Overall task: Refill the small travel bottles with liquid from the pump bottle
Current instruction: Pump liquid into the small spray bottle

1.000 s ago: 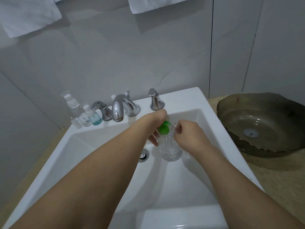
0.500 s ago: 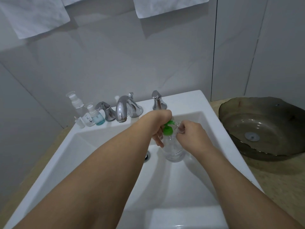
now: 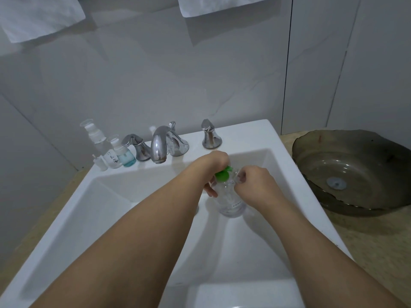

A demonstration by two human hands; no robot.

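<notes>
A clear pump bottle [image 3: 230, 204] with a green pump head [image 3: 223, 175] stands upright in the white sink basin [image 3: 124, 207]. My left hand [image 3: 214, 168] lies over the pump head, its fingers curled down round the bottle's neck. My right hand [image 3: 255, 185] pinches a small clear travel bottle [image 3: 237, 176] right beside the green spout; most of it is hidden by my fingers. Several other small travel bottles stand on the sink ledge at the left: a tall clear one [image 3: 96, 138], a labelled one [image 3: 112, 160] and one with blue liquid [image 3: 126, 157].
A chrome faucet [image 3: 160, 147] with two handles [image 3: 138, 147] [image 3: 210, 135] sits at the back of the sink. A dark glass bowl [image 3: 351, 172] rests on the beige counter at the right. White towels [image 3: 40, 16] hang on the wall above.
Both hands stay at the pump bottle, holding the same grips. The view has tilted up a little, so the sink and hands sit slightly lower in the picture.
</notes>
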